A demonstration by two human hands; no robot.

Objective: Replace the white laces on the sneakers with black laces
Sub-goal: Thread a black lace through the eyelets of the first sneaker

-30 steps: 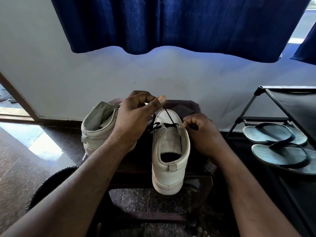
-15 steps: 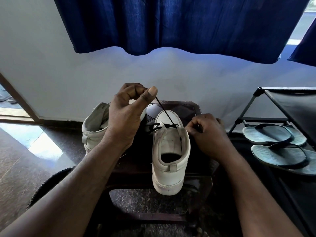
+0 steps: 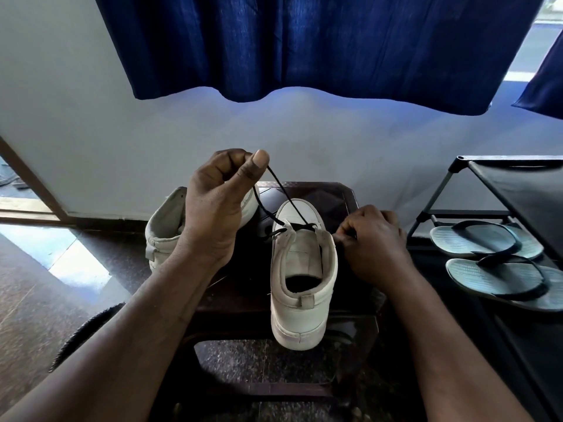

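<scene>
Your left hand [image 3: 219, 205], raised at 10 o'clock of the sneaker [image 3: 301, 278], pinches the lace [image 3: 280, 190] between thumb and forefinger; the strand runs taut down to the top eyelets. Your right hand [image 3: 371, 242], at 3 o'clock, fingers curled, pinches the lace's other end beside the collar, barely visible. Sneaker stands on the stool [image 3: 335, 196], heel toward you. Second sneaker [image 3: 166, 226], at 9 o'clock, is half hidden behind your left hand.

A home entryway: a shoe rack [image 3: 499, 190] holding flip-flops [image 3: 487, 239], blue curtain [image 3: 304, 44] and polished stone floor [image 3: 36, 300].
</scene>
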